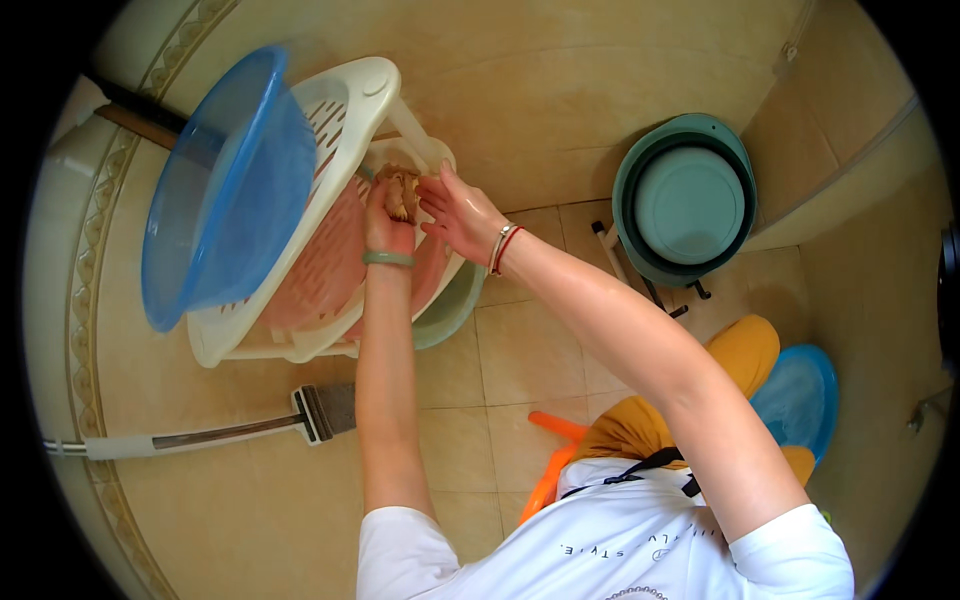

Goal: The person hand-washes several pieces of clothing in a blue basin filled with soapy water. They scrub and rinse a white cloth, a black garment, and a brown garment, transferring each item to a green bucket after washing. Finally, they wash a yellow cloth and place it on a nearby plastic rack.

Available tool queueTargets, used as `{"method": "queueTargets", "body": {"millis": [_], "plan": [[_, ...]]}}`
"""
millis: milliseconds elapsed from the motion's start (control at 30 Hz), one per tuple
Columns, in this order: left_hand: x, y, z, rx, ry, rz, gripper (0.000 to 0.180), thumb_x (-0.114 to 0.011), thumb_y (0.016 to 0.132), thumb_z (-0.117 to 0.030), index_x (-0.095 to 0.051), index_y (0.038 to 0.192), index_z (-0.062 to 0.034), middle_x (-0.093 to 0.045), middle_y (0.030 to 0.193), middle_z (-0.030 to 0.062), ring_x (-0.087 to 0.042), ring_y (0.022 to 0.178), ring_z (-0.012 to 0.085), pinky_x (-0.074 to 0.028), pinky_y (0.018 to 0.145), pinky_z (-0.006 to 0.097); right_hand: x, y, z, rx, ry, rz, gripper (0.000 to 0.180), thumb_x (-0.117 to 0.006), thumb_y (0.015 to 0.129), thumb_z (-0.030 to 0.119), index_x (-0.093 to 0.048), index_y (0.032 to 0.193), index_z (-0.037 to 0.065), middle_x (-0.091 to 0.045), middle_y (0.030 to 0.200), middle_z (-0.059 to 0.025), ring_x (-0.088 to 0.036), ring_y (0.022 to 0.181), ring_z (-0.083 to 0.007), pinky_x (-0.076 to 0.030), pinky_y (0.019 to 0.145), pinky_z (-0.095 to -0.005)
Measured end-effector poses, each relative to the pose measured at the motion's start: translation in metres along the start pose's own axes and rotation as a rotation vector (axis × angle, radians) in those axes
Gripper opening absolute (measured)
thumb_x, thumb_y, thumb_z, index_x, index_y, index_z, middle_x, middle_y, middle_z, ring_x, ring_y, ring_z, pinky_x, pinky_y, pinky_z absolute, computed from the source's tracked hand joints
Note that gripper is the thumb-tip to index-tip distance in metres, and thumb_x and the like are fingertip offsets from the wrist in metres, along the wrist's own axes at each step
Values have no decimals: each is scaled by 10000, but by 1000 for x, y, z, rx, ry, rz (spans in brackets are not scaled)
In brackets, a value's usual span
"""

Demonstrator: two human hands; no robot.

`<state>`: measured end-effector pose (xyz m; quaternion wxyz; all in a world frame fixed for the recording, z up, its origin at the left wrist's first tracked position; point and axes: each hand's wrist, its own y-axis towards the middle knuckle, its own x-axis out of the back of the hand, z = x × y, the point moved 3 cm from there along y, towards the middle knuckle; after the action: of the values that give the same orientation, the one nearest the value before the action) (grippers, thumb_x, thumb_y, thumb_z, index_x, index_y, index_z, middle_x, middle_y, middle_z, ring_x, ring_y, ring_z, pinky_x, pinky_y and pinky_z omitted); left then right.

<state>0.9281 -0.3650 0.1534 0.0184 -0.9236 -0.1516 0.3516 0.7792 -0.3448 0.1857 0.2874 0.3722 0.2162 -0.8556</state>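
In front of the white slatted rack, my left hand (390,222) is closed on a small crumpled brown bundle (402,190). It looks like wet, folded cloth, but its exact kind cannot be made out. A green bangle circles that wrist. My right hand (462,215) is beside the bundle, fingers stretched toward it with the tips close to its right side; whether they touch is unclear. Red and silver bracelets sit on the right wrist. Behind both hands is the tiered rack (372,88), with a pink basin (325,260) on a lower shelf.
A large blue basin (235,190) leans on the rack's top. A green basin (455,310) sits below. Green basins (690,205) rest on a stand by the far wall. A mop (325,413), an orange stool (545,485) and a blue basin with water (800,400) are nearby.
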Motion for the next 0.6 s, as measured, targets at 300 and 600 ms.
{"method": "queueTargets", "body": {"millis": [300,600], "plan": [[-14,-34,-8,-59,595,-71,528,-470,974,-233,-317,1437,-33,-504,1285,92,-534,1087,179,-457,833,288,20,-2,-12,-27,57,24,817,-329,971,572,-87,1488,-13,-62,1572,-155,-73,1458,-250,-171,1167,-432],[-82,-93,9,-237,152,-51,548,-422,1000,-348,-355,1423,-6,-422,1420,114,-330,1355,237,-244,1128,392,46,-34,8,122,336,-17,726,-322,992,519,-211,1459,-27,-221,1528,-174,-228,1415,-270,-272,1140,-419]]}}
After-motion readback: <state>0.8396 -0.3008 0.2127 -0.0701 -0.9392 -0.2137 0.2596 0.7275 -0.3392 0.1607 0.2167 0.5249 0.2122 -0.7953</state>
